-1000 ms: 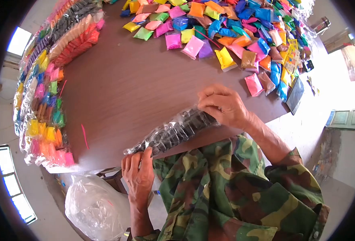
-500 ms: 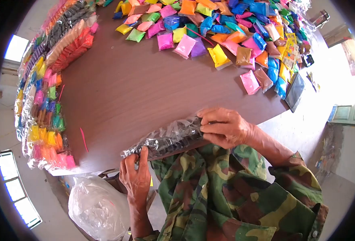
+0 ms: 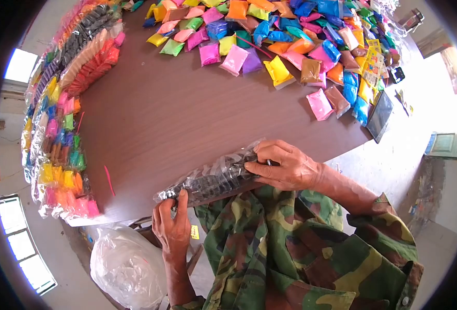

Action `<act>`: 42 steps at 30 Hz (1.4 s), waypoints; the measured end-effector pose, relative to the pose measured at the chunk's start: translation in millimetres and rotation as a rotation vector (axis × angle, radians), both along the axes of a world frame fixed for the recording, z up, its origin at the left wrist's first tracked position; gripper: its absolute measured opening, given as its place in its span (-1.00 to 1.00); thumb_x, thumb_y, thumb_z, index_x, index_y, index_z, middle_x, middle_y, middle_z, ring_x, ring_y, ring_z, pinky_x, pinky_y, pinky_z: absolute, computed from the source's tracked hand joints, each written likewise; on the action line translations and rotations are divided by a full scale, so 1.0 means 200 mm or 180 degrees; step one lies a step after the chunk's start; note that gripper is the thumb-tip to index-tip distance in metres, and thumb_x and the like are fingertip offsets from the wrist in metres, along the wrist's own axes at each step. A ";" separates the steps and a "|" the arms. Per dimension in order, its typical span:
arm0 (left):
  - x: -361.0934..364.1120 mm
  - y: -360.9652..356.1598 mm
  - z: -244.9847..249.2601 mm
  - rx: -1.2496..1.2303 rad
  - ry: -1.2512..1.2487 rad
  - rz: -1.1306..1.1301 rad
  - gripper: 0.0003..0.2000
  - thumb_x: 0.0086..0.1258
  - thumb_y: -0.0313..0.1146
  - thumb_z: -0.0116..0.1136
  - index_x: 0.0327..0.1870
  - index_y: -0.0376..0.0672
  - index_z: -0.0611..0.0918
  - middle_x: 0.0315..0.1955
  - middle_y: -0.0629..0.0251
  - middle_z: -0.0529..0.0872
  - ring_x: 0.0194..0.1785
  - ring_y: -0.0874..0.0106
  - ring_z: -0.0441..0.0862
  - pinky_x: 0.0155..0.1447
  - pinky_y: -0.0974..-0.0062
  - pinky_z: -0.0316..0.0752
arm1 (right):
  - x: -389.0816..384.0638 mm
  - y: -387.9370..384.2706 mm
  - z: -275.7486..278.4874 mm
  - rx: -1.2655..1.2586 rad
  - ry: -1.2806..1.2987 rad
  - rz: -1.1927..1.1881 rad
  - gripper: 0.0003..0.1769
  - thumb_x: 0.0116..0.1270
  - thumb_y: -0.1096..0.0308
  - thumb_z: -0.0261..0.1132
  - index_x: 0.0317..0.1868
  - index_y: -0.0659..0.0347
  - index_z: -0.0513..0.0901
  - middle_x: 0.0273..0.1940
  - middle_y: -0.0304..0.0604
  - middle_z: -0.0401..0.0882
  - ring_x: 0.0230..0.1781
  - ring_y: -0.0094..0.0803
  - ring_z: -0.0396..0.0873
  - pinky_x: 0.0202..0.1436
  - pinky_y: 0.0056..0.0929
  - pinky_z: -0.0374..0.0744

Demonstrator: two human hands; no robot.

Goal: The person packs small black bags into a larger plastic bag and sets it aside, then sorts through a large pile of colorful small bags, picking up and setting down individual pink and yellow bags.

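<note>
A long clear plastic bag [image 3: 213, 178] filled with a row of small black packets lies along the table's near edge, slanting up to the right. My left hand [image 3: 172, 222] grips its left end, thumb on top and fingers curled underneath. At the other end, my right hand [image 3: 288, 166] pinches the plastic between thumb and fingers; part of that end is hidden behind the hand. Both hands are closed on the same bag.
Bagged rows of coloured packets [image 3: 65, 170] line the table's left side. Loose coloured packets [image 3: 280, 72] are heaped at the back and right. A dark flat device [image 3: 380, 118] lies at the right edge. Below left sits a large clear plastic bag [image 3: 127, 266]. A pink strip [image 3: 109, 181] lies on the table [image 3: 161, 113].
My right hand has shifted its grip slightly, its thumb now further left along the bag. The black packets show more plainly through the plastic. My left hand stays nearly where it was.
</note>
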State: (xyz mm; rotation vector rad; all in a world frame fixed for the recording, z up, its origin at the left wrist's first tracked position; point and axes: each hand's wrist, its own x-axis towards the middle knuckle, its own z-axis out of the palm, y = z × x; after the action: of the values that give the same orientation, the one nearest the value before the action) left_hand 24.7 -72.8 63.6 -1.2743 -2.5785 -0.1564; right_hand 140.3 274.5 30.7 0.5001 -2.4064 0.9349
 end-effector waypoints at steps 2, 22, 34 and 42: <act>-0.01 -0.01 -0.02 0.0048 0.0008 -0.0025 -0.47 0.28 -0.63 0.44 0.29 0.05 0.80 -0.05 0.21 0.61 -0.02 0.14 0.69 -0.01 0.14 0.68 | -0.01 -0.01 0.00 0.0003 0.0003 -0.0068 -0.44 0.05 0.45 0.67 0.13 0.28 0.79 0.09 -0.06 0.63 0.19 -0.06 0.67 0.25 -0.06 0.73; 0.14 0.43 0.02 0.0137 -0.0336 -0.0434 -0.34 0.37 -0.04 0.54 0.47 -0.06 0.64 0.50 0.14 0.57 0.50 0.03 0.52 0.55 -0.15 0.37 | 0.02 -0.04 0.03 0.0713 0.0085 -0.0686 -0.57 0.07 0.42 0.50 0.03 0.06 0.86 0.20 -0.26 0.76 0.27 -0.23 0.70 0.52 0.13 0.48; 0.14 -0.02 -0.15 0.0432 -0.0399 0.0521 -0.28 0.37 -0.30 0.57 0.56 -0.14 0.53 0.60 -0.23 0.38 0.60 -0.25 0.40 0.54 -0.14 0.51 | 0.02 -0.09 0.01 0.0574 -0.0012 -0.0885 -0.64 0.13 0.42 0.60 -0.01 0.09 0.87 0.18 -0.27 0.77 0.30 -0.18 0.69 0.49 0.08 0.52; 0.08 -0.12 -0.20 0.0610 -0.0585 0.0551 -0.32 0.39 -0.30 0.56 0.52 -0.22 0.55 0.57 -0.07 0.50 0.54 -0.10 0.53 0.54 -0.02 0.54 | 0.06 -0.06 0.04 0.0638 -0.0379 -0.0594 -0.34 0.08 0.30 0.70 0.24 0.14 0.76 0.36 -0.15 0.65 0.45 -0.03 0.57 0.45 0.10 0.56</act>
State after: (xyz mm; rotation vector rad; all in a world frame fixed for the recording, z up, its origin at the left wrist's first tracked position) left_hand 41.4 -97.6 23.0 -1.0064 -2.7324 -0.4949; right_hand 152.7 262.4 39.6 0.2905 -2.6167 0.6644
